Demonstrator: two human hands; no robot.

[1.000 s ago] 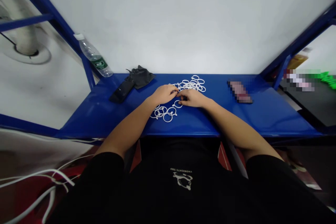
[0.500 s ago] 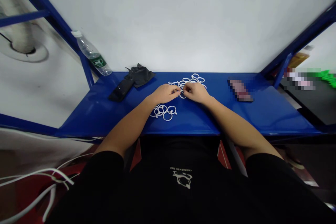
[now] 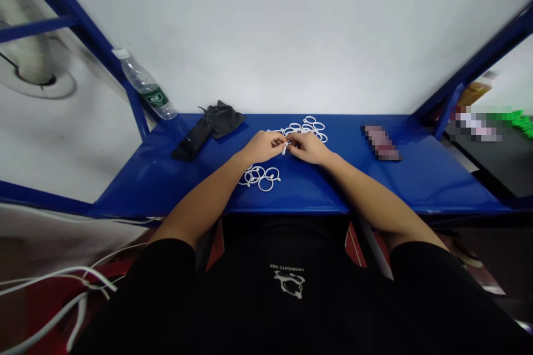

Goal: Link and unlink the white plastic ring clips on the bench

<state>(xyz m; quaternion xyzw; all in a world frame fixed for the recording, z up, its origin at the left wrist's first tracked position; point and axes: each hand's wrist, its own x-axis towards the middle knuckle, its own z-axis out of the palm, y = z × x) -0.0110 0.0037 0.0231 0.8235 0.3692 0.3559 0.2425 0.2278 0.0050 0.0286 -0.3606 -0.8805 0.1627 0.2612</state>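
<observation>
My left hand [image 3: 261, 147] and my right hand [image 3: 307, 147] meet over the middle of a blue table [image 3: 166, 183]. Both are closed in a pinch on a small white plastic ring piece [image 3: 285, 148] held between them. A loose pile of white rings [image 3: 308, 126] lies just behind the hands. A smaller cluster of white rings [image 3: 262, 176] lies in front of my left wrist, near the table's front edge.
A clear water bottle [image 3: 145, 91] leans at the back left by a blue frame post [image 3: 137, 113]. A black phone [image 3: 192, 142] and a dark cloth [image 3: 221, 118] lie left of the hands. A blurred flat object [image 3: 381, 143] lies to the right. White cables [image 3: 62, 294] trail at lower left.
My right hand lifted off the ring near the front cluster and moved back and left to meet my left hand. Both now pinch one white ring piece.
</observation>
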